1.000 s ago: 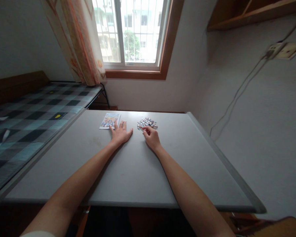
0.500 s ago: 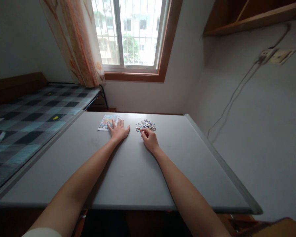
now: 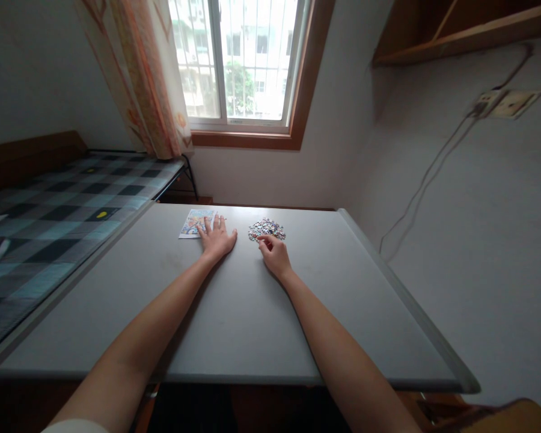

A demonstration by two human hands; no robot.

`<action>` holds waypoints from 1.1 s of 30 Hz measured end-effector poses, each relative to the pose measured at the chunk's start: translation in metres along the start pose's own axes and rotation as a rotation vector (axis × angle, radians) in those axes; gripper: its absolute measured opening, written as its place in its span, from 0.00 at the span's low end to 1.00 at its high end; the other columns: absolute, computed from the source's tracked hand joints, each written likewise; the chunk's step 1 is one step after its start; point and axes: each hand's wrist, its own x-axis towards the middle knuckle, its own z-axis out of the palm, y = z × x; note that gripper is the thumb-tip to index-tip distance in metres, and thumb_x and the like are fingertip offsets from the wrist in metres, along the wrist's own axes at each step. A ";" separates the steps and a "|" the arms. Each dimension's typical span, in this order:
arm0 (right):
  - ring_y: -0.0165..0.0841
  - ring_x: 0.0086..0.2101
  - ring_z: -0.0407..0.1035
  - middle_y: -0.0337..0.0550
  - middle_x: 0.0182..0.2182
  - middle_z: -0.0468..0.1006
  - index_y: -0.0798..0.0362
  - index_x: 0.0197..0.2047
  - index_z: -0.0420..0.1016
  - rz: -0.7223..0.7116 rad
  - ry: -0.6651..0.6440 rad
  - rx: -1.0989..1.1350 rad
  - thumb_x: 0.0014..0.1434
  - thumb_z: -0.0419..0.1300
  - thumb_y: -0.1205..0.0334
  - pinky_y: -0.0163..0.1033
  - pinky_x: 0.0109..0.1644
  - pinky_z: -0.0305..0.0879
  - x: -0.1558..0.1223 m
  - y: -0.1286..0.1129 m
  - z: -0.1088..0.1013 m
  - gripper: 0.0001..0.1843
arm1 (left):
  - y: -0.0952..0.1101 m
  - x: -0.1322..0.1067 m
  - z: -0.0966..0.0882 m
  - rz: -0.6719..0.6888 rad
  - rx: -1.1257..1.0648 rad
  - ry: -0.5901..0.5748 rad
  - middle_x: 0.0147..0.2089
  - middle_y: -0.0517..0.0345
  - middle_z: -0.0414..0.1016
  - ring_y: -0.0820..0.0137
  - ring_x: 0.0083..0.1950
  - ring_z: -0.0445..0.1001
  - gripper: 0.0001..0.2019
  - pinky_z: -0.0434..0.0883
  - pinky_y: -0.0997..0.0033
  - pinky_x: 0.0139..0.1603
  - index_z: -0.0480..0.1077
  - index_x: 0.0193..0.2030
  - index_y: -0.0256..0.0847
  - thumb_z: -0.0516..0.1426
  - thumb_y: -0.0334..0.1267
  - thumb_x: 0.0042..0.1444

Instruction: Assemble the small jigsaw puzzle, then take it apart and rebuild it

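My left hand (image 3: 218, 238) lies flat with its fingers spread, palm down. Its fingertips cover the right side of a small colourful picture sheet (image 3: 193, 222) on the table. To the right of it sits a heap of small jigsaw puzzle pieces (image 3: 265, 226). My right hand (image 3: 276, 252) rests at the near edge of that heap, thumb and forefinger brought together in a pinch. Whatever is between those fingertips is too small to make out.
Both forearms reach across a light grey table (image 3: 247, 325) with raised side edges. A bed with a checked cover (image 3: 72, 222) stands along the left. A curtained window (image 3: 252, 72) is ahead. On the right wall hang a socket (image 3: 509, 103) with a cable and a wooden shelf (image 3: 469, 36).
Hardly anything differs. My left fingers have shifted very slightly over the picture sheet; my right hand keeps its pinch at the heap's near edge.
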 end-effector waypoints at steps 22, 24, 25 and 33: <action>0.45 0.46 0.63 0.51 0.45 0.72 0.46 0.50 0.77 0.102 -0.007 -0.619 0.56 0.56 0.61 0.46 0.48 0.58 -0.003 0.004 -0.010 0.19 | -0.023 -0.036 -0.018 0.228 0.015 0.005 0.71 0.51 0.51 0.49 0.72 0.41 0.26 0.43 0.41 0.67 0.63 0.63 0.42 0.45 0.49 0.62; 0.45 0.46 0.62 0.51 0.46 0.71 0.45 0.49 0.78 0.085 -0.035 -0.647 0.57 0.56 0.60 0.47 0.47 0.57 -0.005 0.001 -0.009 0.18 | -0.023 -0.041 -0.019 0.295 0.000 -0.019 0.71 0.53 0.50 0.51 0.72 0.42 0.24 0.44 0.45 0.68 0.63 0.63 0.44 0.45 0.48 0.63; 0.45 0.46 0.61 0.50 0.46 0.71 0.44 0.48 0.78 0.077 -0.043 -0.655 0.57 0.57 0.60 0.47 0.47 0.57 -0.005 -0.001 -0.009 0.17 | -0.022 -0.043 -0.020 0.328 -0.012 -0.045 0.71 0.53 0.51 0.52 0.72 0.43 0.24 0.45 0.46 0.68 0.62 0.64 0.44 0.45 0.47 0.63; 0.42 0.45 0.62 0.46 0.43 0.72 0.45 0.37 0.82 0.072 -0.039 -0.590 0.56 0.60 0.56 0.45 0.47 0.57 -0.005 -0.004 -0.011 0.09 | -0.019 -0.046 -0.018 0.434 -0.047 -0.098 0.69 0.48 0.55 0.53 0.70 0.49 0.25 0.48 0.49 0.68 0.59 0.65 0.40 0.44 0.46 0.64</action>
